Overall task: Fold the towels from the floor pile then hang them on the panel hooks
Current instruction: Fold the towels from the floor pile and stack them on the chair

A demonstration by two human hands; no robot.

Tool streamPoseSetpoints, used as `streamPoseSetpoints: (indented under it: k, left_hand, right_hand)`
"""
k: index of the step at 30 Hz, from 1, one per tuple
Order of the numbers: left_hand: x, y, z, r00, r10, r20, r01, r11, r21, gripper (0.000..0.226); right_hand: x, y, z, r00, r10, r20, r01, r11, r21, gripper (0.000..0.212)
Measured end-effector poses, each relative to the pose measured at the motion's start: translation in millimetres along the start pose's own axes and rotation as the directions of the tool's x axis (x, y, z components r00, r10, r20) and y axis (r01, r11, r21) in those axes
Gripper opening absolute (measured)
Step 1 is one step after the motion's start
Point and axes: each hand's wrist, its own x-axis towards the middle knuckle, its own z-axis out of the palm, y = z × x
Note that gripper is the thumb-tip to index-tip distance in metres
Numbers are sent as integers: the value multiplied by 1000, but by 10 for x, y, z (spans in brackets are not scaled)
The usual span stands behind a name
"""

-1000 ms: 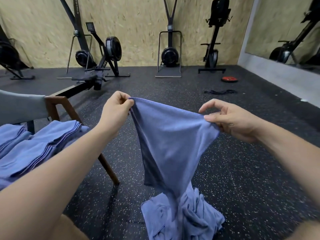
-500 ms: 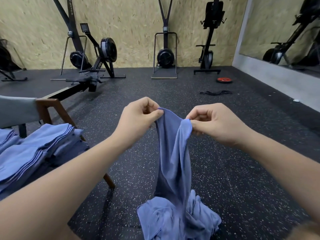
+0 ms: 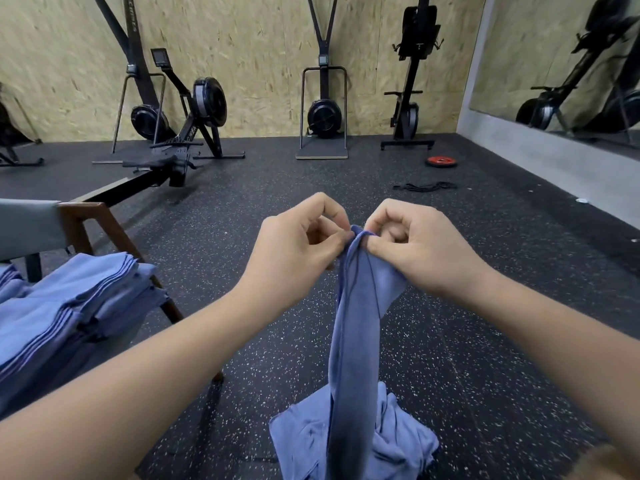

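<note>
Above speckled rubber floor point(image 3: 242, 202), left fingers point(image 3: 333, 239) and right fingers point(image 3: 377, 244) pinch limp blue towel point(image 3: 353, 341).

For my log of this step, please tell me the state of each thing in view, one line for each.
floor pile: crumpled, unfolded.
held towel: gathered narrow, hanging down toward the floor pile.
left hand: pinches its top edge.
right hand: pinches the same edge, beside the left hand.
towel stack: folded, lying on the chair.

No legible text, white lettering on rowing machine leg point(image 3: 192, 132) and upright rail point(image 3: 133, 19) too blurred
</note>
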Motion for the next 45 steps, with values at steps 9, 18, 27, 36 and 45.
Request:
streamPoseSetpoints:
  k: [9, 18, 27, 36, 45]
  left_hand:
    - [-7, -7, -19, 998, 42, -38, -35, 986, 162, 28]
    - [7, 80, -11, 998, 31, -56, -30, 999, 21, 16]
    - [-3, -15, 24, 996, -92, -19, 91, 993, -70, 15]
    - [10, -56, 9, 999, -27, -30, 29, 997, 76, 11]
    - [142, -192, -320, 996, -66, -66, 80, 967, 240, 14]
  right_hand:
    - [-4, -5, -57, 1000, -2, 16, 3, 1000, -14, 15]
    - [-8, 10, -30, 1000, -4, 18, 4, 1000, 8, 16]
    - [7, 11, -34, 999, -5, -34, 12, 975, 224, 17]
    - [19, 86, -2, 999, -28, -29, 33, 984, 173, 24]
    - [13, 250, -317, 986, -164, 35, 164, 898, -408, 40]
